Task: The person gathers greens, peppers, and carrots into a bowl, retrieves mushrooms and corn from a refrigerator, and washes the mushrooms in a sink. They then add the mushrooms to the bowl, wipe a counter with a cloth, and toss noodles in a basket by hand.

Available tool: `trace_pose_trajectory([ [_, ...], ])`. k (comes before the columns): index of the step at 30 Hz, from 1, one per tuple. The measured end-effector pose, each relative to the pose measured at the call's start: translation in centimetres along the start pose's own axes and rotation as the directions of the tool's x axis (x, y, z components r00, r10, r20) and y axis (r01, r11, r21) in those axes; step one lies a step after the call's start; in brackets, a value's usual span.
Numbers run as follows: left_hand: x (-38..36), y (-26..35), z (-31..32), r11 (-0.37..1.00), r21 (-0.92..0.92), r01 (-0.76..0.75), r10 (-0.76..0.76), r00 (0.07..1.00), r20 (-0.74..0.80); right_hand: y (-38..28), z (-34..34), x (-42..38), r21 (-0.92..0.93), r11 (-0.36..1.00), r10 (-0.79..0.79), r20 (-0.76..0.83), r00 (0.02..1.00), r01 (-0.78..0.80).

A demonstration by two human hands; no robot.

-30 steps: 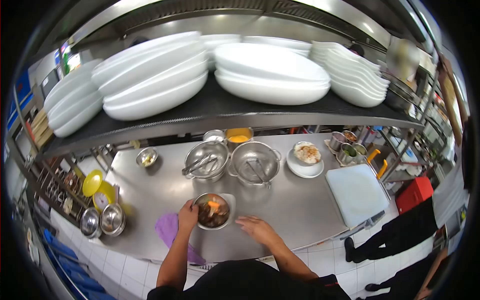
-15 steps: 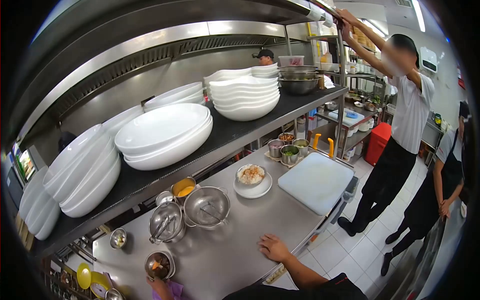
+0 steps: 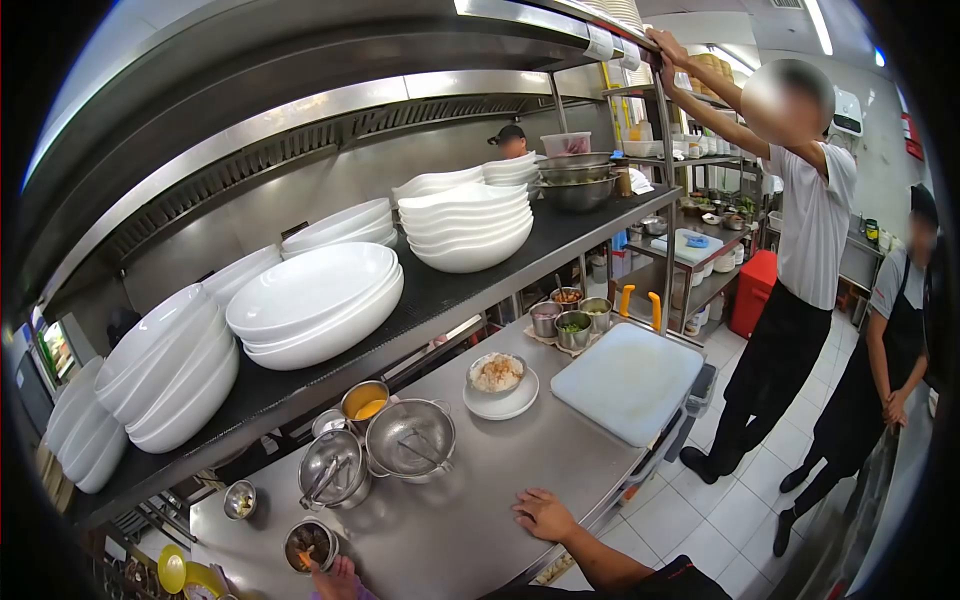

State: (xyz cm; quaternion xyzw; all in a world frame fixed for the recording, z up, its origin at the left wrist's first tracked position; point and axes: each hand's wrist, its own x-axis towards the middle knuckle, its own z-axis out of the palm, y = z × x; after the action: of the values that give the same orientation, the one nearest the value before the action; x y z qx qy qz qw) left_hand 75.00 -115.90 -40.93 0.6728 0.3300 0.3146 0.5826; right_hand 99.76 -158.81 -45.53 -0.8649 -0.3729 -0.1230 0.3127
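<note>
At the lower left, my left hand (image 3: 336, 580) is at the near rim of a small metal bowl (image 3: 331, 540), one digit over the edge and the others against its outside. Dark pieces and an orange one lie in this bowl, and a bit of purple shows below the hand. My right hand (image 3: 543, 514) rests palm down on the steel counter (image 3: 450, 525), fingers spread, holding nothing. Between and beyond my hands stand a metal bowl with a whisk (image 3: 411, 440) and another bowl with tongs (image 3: 333, 468). A bowl of rice (image 3: 497, 374) sits on stacked white plates (image 3: 508, 406).
White bowls (image 3: 315, 290) stand on the black shelf (image 3: 440, 285) above the counter. A white cutting board (image 3: 628, 382) lies on the right, with small metal containers (image 3: 574, 330) behind. A co-worker (image 3: 805, 220) reaches up to the rack; another person (image 3: 875, 350) stands at far right.
The view has tilted up slightly, so things sit lower. The small metal bowl looks more level, and less purple shows by my left hand. My right hand stays flat.
</note>
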Motion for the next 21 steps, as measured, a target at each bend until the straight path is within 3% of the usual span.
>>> trace_pose_trajectory([
  [1, 4.2, -5.3, -1.6, 0.732, -0.656, 0.183, -0.164, 0.982, 0.091, 0.0, 0.0, 0.1, -0.004, 1.0, -0.006, -0.006, 1.0, 0.006],
  [2, 7.8, -9.5, -2.8, 0.324, -0.904, 0.281, -0.318, 0.932, 0.176, 0.0, 0.0, 0.1, -0.007, 1.0, -0.011, -0.011, 1.0, 0.011],
  [5, 5.0, -3.3, 0.4, 0.356, -0.934, 0.039, -0.397, 0.911, -0.113, 0.3, 0.3, 0.0, 0.0, 1.0, -0.021, -0.019, 1.0, 0.021],
  [7, 2.7, -0.6, 1.1, 0.714, -0.692, -0.106, -0.229, 0.899, -0.374, 0.3, 0.3, -0.1, 0.009, 1.0, -0.023, -0.02, 1.0, 0.023],
  [8, 2.8, -0.9, 1.0, 0.825, -0.535, -0.182, -0.118, 0.87, -0.479, 0.3, 0.3, -0.1, 0.013, 1.0, -0.023, -0.021, 1.0, 0.023],
  [11, 4.6, -2.8, 0.2, 0.943, 0.002, -0.333, 0.24, 0.677, -0.696, 1.5, 0.7, 0.5, 0.189, 0.981, 0.036, -0.015, 0.999, -0.032],
  [12, 4.2, -3.3, -0.3, 0.929, 0.234, -0.287, 0.368, 0.652, -0.662, 1.5, 0.3, 0.9, 0.272, 0.96, 0.067, -0.011, 0.998, -0.061],
  [14, 2.5, -4.3, -2.5, 0.744, 0.648, -0.164, 0.585, 0.628, -0.513, 0.0, -4.0, 2.0, 0.422, 0.838, 0.359, 0.052, 0.932, -0.347],
  [15, 1.5, -4.4, -3.2, 0.582, 0.805, -0.115, 0.688, 0.596, -0.413, -1.2, -7.2, 3.5, 0.484, 0.738, 0.486, 0.101, 0.868, -0.47],
  [17, -1.1, -4.1, -3.6, 0.182, 0.983, 0.01, 0.816, 0.556, -0.157, -1.5, -11.4, 6.1, 0.508, 0.714, 0.544, 0.03, 0.839, -0.482],
  [20, -4.0, -5.3, -3.3, 0.176, 0.984, 0.01, 0.517, 0.85, -0.101, -3.7, -18.8, 10.7, 0.435, 0.898, 0.265, -0.409, 0.873, -0.069],
  [21, -4.2, -5.1, -3.3, 0.175, 0.984, -0.026, 0.53, 0.845, -0.072, -5.4, -21.9, 12.4, 0.384, 0.92, 0.151, -0.524, 0.838, 0.074],
])
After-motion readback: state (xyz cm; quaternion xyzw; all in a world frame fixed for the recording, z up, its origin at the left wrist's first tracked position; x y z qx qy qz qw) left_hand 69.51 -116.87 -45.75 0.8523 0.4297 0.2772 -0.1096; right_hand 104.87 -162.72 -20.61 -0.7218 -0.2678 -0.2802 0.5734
